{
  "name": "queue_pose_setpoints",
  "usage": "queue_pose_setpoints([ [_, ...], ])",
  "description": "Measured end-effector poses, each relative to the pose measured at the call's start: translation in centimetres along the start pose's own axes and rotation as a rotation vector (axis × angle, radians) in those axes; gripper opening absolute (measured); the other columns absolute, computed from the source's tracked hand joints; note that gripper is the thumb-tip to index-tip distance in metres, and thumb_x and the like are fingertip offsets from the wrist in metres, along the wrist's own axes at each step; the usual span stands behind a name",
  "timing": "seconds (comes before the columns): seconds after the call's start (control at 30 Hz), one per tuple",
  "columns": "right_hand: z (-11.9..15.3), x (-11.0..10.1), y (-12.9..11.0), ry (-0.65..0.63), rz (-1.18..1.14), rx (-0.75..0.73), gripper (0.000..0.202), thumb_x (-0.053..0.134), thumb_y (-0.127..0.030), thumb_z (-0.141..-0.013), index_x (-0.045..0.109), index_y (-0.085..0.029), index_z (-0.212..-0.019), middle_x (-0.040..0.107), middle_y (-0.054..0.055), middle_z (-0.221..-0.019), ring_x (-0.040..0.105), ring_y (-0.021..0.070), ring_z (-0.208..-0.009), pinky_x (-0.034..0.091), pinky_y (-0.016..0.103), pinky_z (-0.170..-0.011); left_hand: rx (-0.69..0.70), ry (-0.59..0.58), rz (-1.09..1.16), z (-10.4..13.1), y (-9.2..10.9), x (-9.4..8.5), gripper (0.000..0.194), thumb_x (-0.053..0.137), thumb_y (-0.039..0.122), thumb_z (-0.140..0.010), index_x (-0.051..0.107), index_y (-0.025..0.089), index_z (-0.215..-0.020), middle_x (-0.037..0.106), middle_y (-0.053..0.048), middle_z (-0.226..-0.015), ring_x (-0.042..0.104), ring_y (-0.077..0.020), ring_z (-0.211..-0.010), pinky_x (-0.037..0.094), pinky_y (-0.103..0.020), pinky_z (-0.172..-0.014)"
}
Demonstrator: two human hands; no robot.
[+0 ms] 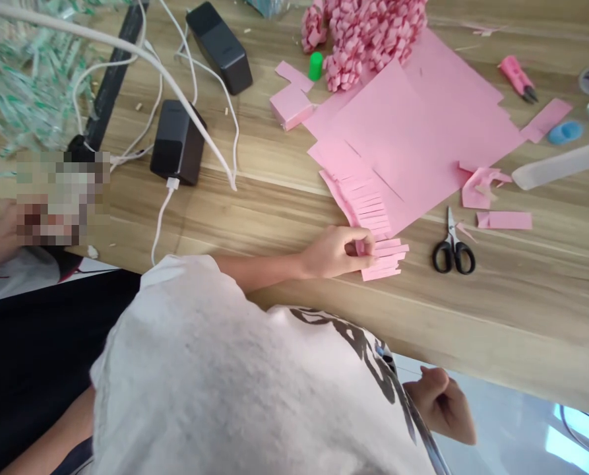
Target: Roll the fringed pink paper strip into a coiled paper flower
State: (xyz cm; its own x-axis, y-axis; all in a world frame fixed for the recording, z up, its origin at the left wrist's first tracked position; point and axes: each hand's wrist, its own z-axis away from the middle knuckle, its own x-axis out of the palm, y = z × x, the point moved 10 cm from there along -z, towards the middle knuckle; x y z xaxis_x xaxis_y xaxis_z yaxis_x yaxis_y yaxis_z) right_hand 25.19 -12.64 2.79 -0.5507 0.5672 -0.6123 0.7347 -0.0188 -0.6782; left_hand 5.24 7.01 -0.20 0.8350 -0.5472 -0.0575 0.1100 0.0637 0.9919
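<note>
At the near edge of the table (512, 310): left hand (330, 253) pinching fringed pink paper (385, 258);
Below the edge, right: right hand (445, 406) curled closed;
Scissors (451, 249): black-handled, lying right of the fringed pink paper;
Far side: pink sheets (423, 132), curled-paper heap (373, 33).

Pink paper strip (372, 206), snipped into narrow fringe, slanting across the wooden table (274, 198)

Looks steeply down and forward from head height, close over the wooden table (274, 158), rolled so as to show its near edge (502, 377) slanting nearer toward the right, with white shirt (254, 389) at near centre and pale floor (512, 425) at near right.
</note>
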Motion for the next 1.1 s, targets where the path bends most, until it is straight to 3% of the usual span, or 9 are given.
queue_pose_setpoints([
  [0.03,0.6,-2.6,-1.0,0.275,0.031,-0.077,0.036,0.061,-0.032,-0.086,0.052,-0.023,-0.052,0.044,0.0,-0.036,0.04,0.0167,-0.029,0.025,0.03,-0.032,0.005,0.007,-0.001,0.0,0.0,0.0,0.016,0.069,0.025,-0.08,0.057,0.016,-0.074,0.059,0.0,-0.073,0.053,-0.0094,-0.067,0.045,-0.022,-0.064],
  [0.07,0.5,-2.9,-1.8,0.31,0.036,-0.128,0.031,0.065,-0.028,-0.083,0.056,-0.022,-0.054,0.045,0.0,-0.038,0.041,0.016,-0.031,0.026,0.029,-0.034,0.008,0.015,-0.004,0.0,0.0,-0.1,0.014,0.068,0.023,-0.079,0.057,0.016,-0.076,0.06,0.0,-0.075,0.053,-0.0095,-0.068,0.045,-0.022,-0.064],
  [0.13,-1.5,-1.6,-3.7,0.185,-0.013,-0.256,0.03,0.067,-0.022,-0.081,0.056,-0.021,-0.054,0.041,-0.002,-0.038,0.041,0.0138,-0.033,0.027,0.028,-0.035,0.01,0.013,-0.013,-0.1,-0.1,-0.1,0.008,0.065,0.021,-0.08,0.06,0.016,-0.084,0.062,-0.001,-0.08,0.053,-0.0087,-0.065,0.044,-0.023,-0.062],
  [0.23,-6.9,0.8,-5.3,-0.047,-0.04,-0.271,0.019,0.075,-0.01,-0.073,0.062,-0.021,-0.063,0.048,-0.004,-0.047,0.038,0.0097,-0.039,0.026,0.027,-0.038,0.013,0.025,-0.044,-0.2,-0.2,-0.2,0.013,0.064,0.02,-0.081,0.064,0.016,-0.093,0.066,-0.001,-0.085,0.049,-0.0074,-0.059,0.043,-0.023,-0.059],
  [0.4,-14.4,6.7,-8.5,-0.493,0.052,-0.403,0.007,0.073,-0.015,-0.08,0.069,-0.02,-0.076,0.068,0.001,-0.065,0.061,0.0126,-0.057,0.045,0.024,-0.05,-0.018,0.055,-0.093,-0.3,-0.3,-0.5,0.014,0.062,0.017,-0.082,0.072,0.015,-0.091,0.068,-0.002,-0.077,0.051,-0.0094,-0.059,0.041,-0.024,-0.058],
  [0.5,-16.5,9.3,-8.7,-0.575,0.055,-0.437,0.005,0.073,-0.022,-0.082,0.073,-0.018,-0.078,0.07,0.002,-0.066,0.058,0.0102,-0.055,0.043,0.024,-0.052,-0.028,0.061,-0.107,-0.3,-0.3,-0.6,0.018,0.059,0.013,-0.083,0.075,0.014,-0.092,0.074,-0.004,-0.084,0.054,-0.0094,-0.061,0.042,-0.023,-0.06],
  [0.6,-17.3,11.1,-7.3,-0.576,0.011,-0.345,0.007,0.074,-0.025,-0.08,0.077,-0.018,-0.079,0.068,0.001,-0.061,0.055,0.0088,-0.05,0.042,0.023,-0.051,-0.038,0.041,-0.111,-0.3,-0.3,-0.6,0.02,0.058,0.012,-0.083,0.077,0.014,-0.09,0.077,-0.005,-0.087,0.059,-0.0108,-0.066,0.044,-0.023,-0.061],
  [0.73,-17.2,11.4,-4.7,-0.493,-0.052,-0.162,0.012,0.072,-0.025,-0.08,0.078,-0.015,-0.079,0.067,0.003,-0.059,0.054,0.0113,-0.051,0.04,0.026,-0.05,-0.059,0.029,-0.136,-0.3,-0.5,-0.6,0.022,0.058,0.013,-0.084,0.078,0.015,-0.092,0.079,-0.005,-0.086,0.059,-0.0103,-0.061,0.042,-0.023,-0.058],
  [1.1,-16.8,12.7,-5.0,-0.649,-0.061,-0.196,0.01,0.068,-0.023,-0.081,0.075,-0.02,-0.075,0.069,0.0,-0.06,0.052,0.0093,-0.049,0.039,0.023,-0.049,-0.09,0.062,-0.109,-0.3,-0.2,-1.0,0.018,0.061,0.016,-0.083,0.078,0.015,-0.09,0.08,-0.006,-0.087,0.069,-0.0119,-0.065,0.05,-0.021,-0.058],
])
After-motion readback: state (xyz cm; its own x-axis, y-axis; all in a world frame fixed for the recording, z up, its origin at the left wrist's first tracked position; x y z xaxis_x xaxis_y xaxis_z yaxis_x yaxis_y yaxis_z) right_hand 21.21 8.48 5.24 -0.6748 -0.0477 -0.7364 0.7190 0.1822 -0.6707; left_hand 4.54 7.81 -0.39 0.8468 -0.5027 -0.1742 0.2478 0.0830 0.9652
